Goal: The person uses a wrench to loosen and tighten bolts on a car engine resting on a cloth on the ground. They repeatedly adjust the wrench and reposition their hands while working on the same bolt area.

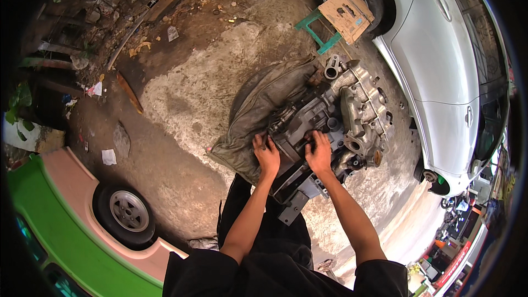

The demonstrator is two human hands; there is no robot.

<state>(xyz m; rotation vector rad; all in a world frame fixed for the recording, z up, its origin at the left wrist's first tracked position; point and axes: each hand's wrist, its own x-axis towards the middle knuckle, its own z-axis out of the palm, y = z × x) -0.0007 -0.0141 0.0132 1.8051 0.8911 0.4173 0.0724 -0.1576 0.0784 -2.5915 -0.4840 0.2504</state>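
Below me a dark greasy engine assembly (pixel 302 121) rests on a worn khaki padded cloth (pixel 246 102). A silvery metal housing (pixel 360 113) with ports and round flanges forms its right side. My left hand (pixel 267 154) is on the near left edge of the dark part, fingers curled over it. My right hand (pixel 319 153) grips the same part further right, beside a round dark fitting, with its fingertips partly hidden in the recess. A flat grey bracket (pixel 292 209) sticks out at the near end, between my forearms.
A silver car (pixel 448 60) with a front wheel near the top stands on the right. A board on a green stool (pixel 344 14) is beside it. A green-and-pink vehicle (pixel 41 209) sits at lower left. Debris, wood pieces (pixel 129 91) and foliage line the upper left of the stained concrete.
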